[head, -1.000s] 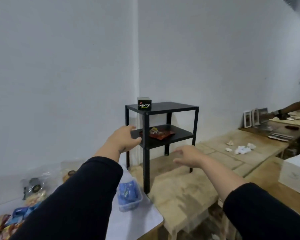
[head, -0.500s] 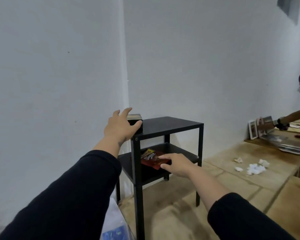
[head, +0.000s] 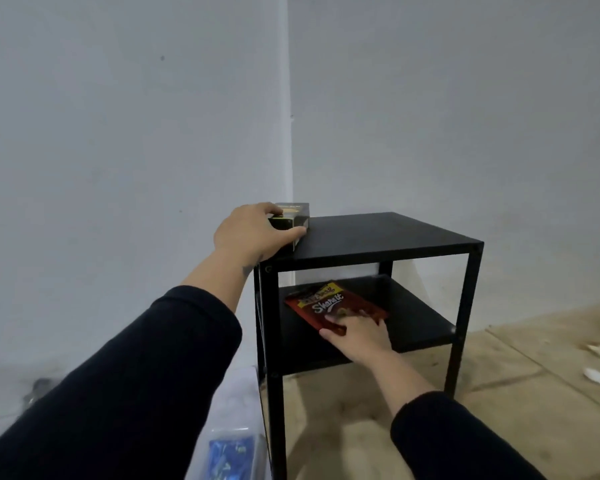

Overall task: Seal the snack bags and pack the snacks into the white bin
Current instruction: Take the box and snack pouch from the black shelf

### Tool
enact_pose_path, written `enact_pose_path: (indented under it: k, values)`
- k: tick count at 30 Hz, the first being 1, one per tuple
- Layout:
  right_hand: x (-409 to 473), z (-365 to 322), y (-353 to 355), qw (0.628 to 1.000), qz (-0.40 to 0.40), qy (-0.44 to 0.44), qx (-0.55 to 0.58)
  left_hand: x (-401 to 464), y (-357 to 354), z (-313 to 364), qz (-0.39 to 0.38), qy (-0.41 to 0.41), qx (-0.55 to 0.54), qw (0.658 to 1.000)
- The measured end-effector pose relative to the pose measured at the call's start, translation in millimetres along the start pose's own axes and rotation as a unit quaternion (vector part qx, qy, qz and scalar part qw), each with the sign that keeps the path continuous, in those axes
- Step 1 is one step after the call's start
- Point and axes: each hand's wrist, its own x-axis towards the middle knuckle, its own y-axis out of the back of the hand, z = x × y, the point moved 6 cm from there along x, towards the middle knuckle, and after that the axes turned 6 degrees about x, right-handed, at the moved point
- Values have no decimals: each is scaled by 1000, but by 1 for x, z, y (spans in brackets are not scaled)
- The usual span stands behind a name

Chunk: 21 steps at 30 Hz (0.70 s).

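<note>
On the black metal two-tier shelf (head: 378, 237), both reaches just landed: my left hand (head: 253, 232) now grips the small dark snack box (head: 297, 216) up top, my right hand (head: 359, 332) pinches the red foil snack bag (head: 329, 304) below. Both ready to pull out.

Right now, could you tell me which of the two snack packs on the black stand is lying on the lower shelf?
The red snack pouch under the right hand; the small black box sits on top.
</note>
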Motion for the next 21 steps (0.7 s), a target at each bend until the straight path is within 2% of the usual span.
enact_pose_path:
  k: [12,17,21]
  values:
    - [-49,-12,39,975,160,140,67,-38,17,1,45,49,-60,996]
    - [-91,-30,68,968,180,144,101,-83,48,-12,67,47,-71,994]
    - [-155,-55,76,967,161,137,145,-141,86,-34,90,38,-69,993]
